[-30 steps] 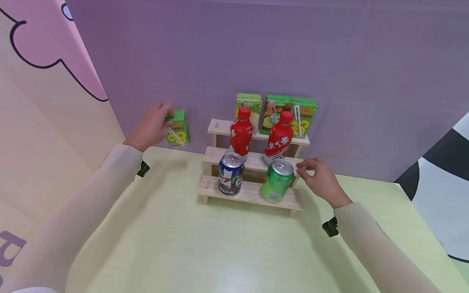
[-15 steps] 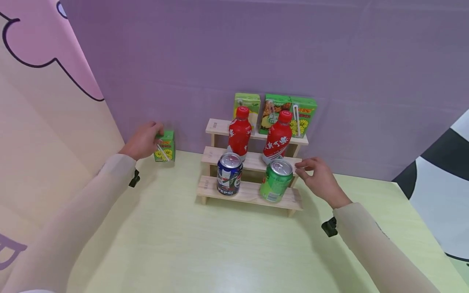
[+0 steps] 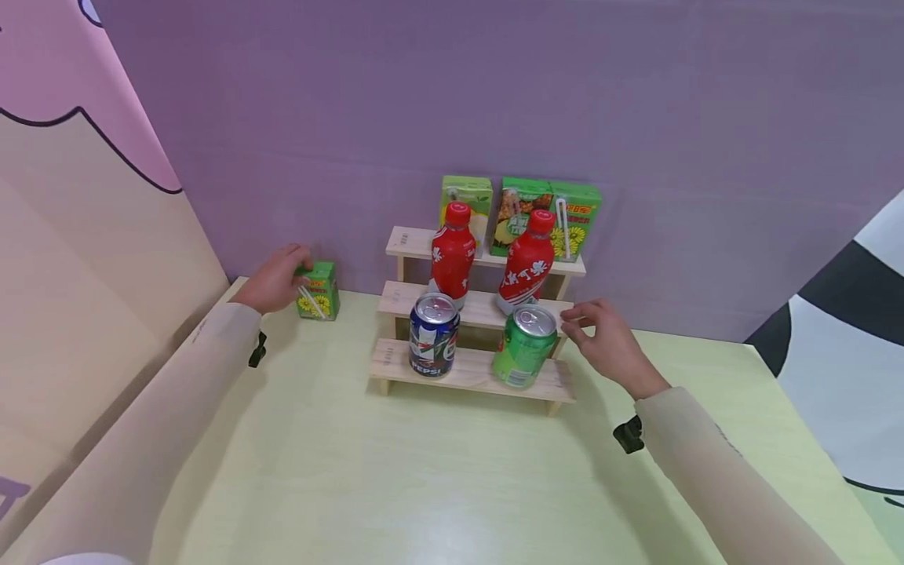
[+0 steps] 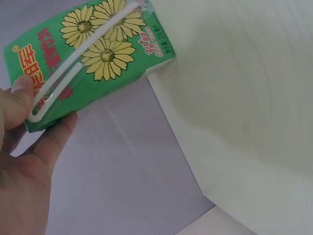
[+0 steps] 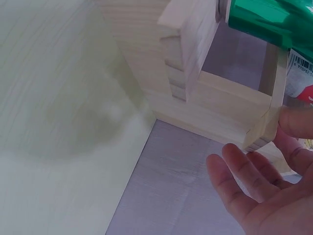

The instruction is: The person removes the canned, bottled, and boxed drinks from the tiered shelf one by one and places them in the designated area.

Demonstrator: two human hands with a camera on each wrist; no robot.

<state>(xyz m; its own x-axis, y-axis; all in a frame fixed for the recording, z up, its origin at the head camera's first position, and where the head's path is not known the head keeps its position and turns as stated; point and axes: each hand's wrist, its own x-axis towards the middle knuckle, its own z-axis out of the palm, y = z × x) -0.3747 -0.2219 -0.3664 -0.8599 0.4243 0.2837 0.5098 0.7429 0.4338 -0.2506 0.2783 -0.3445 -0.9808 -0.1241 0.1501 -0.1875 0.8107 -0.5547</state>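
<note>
My left hand point(image 3: 271, 280) pinches the upper end of a green juice box point(image 3: 321, 297) with yellow flowers and a white straw; the box stands on the table at the back left. In the left wrist view, the thumb point(image 4: 19, 100) lies on the box's front. At the other side, my right hand point(image 3: 607, 345) holds the right end of the middle board of a three-step wooden stand point(image 3: 476, 375), thumb and forefinger at the board's corner. A blue Pepsi can point(image 3: 433, 337) and a green can point(image 3: 525, 349) stand on the lowest step.
Two red bottles point(image 3: 452, 255) occupy the middle step. Behind them on the top step are a light green carton point(image 3: 468, 192) and two green juice boxes point(image 3: 575, 224) side by side. A purple backdrop point(image 3: 395, 94) rises behind the table point(image 3: 395, 471).
My left hand has brought the juice box down and a little left, onto the table near the backdrop. My right hand has stayed at the stand. The view has shifted slightly.
</note>
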